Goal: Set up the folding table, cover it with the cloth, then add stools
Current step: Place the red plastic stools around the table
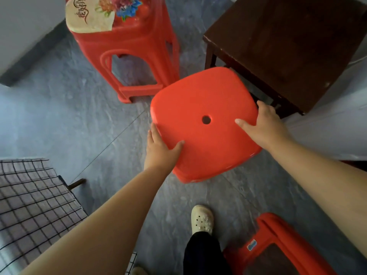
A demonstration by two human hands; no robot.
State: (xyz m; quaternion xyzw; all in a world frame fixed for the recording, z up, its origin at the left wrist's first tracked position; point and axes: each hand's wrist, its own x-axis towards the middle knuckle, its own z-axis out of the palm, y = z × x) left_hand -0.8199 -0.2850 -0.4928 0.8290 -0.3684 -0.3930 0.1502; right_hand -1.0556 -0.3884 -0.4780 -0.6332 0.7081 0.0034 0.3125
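I am holding a red stool (198, 108) by its seat. My left hand (158, 147) is gripping the near-left rim and my right hand (264, 124) the right rim, thumbs lying on top, fingers curling under the edge.

Beyond my left hand a second stool (137, 46) is carrying a beige piece (87, 18) with ornate script I cannot read. Below my right arm a third stool (278, 231) is showing a blue sticker (251, 245), too blurred to read.

The checked cloth (29, 195) is lying below my left arm. A dark wooden table (288, 46) is standing just beyond my right hand, on grey floor (59, 126).
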